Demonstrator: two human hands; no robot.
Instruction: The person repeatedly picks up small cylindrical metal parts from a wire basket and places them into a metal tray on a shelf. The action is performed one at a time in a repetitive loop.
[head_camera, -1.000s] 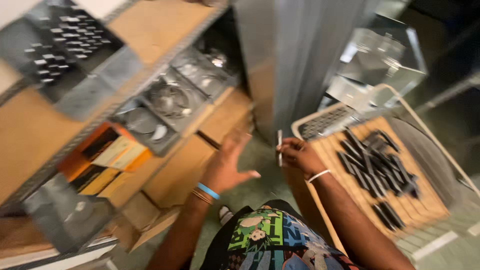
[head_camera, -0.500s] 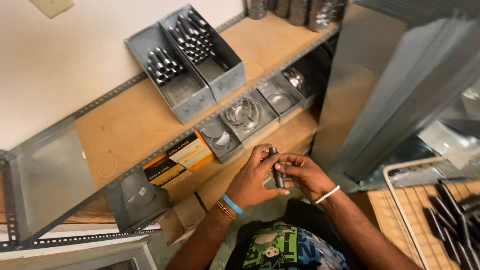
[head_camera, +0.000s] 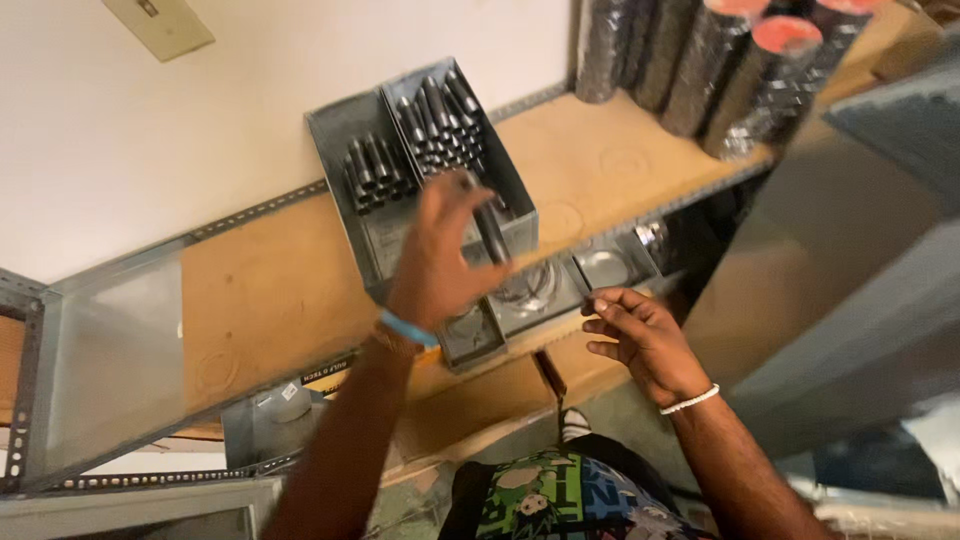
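The shelf (head_camera: 600, 160) of bare fibreboard in a grey metal frame fills the middle of the view, closer than it was half a second ago, when the person's hands were low and met in front of the chest. On it stand two grey metal bins (head_camera: 360, 235) side by side, both stocked with dark metal pins; rolls of dark material with red cores (head_camera: 740, 70) stand at the far right end. On the level below, shallow grey trays (head_camera: 600, 268) hold round metal parts.

The left hand (head_camera: 440, 265) has risen from that meeting point up to the right-hand bin, carrying a dark metal pin (head_camera: 490, 228) pinched between thumb and fingers just over the bin's near end. So the pin, held by both hands a moment ago, has passed to the left hand alone and is now at the bin of like pins.

The right hand (head_camera: 640, 340) has let go and hangs lower right, fingers loosely curled and holding nothing, near the lower trays.
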